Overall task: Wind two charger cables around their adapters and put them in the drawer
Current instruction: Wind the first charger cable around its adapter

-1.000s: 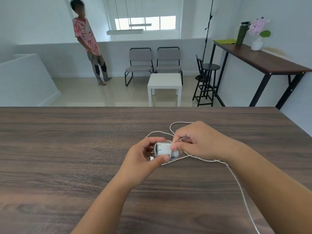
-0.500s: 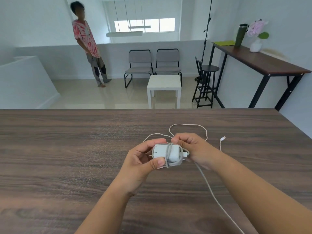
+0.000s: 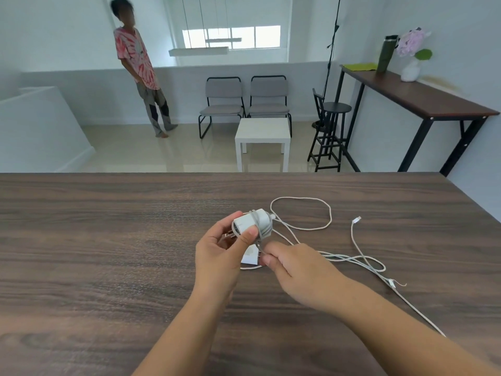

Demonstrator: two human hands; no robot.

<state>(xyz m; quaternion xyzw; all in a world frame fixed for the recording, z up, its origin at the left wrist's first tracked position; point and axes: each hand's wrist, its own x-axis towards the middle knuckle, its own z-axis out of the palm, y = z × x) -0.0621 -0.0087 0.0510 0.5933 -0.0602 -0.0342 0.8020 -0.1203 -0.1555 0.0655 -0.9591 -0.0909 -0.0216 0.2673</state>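
Observation:
My left hand [image 3: 219, 253] holds a white adapter [image 3: 250, 222] above the dark wooden table [image 3: 108, 240], thumb across its front. A few turns of white cable wrap around the adapter's middle. Just below it, my right hand [image 3: 295, 270] pinches the cable [image 3: 329, 213] that comes off the wraps. The loose cable loops across the table to the right, its connector end [image 3: 357, 219] lying free. A second white adapter [image 3: 250, 258] lies on the table, mostly hidden between my hands. No drawer is in view.
More white cable [image 3: 406, 299] trails toward the table's right front edge. Beyond the far edge, a person [image 3: 141, 66] stands on the floor near two chairs [image 3: 246, 101], a small white table [image 3: 262, 132] and a black stool [image 3: 329, 131].
My right hand has dropped from beside the adapter to below it, pulling the cable down around it. The left hand has tilted the adapter. The second adapter now shows on the table.

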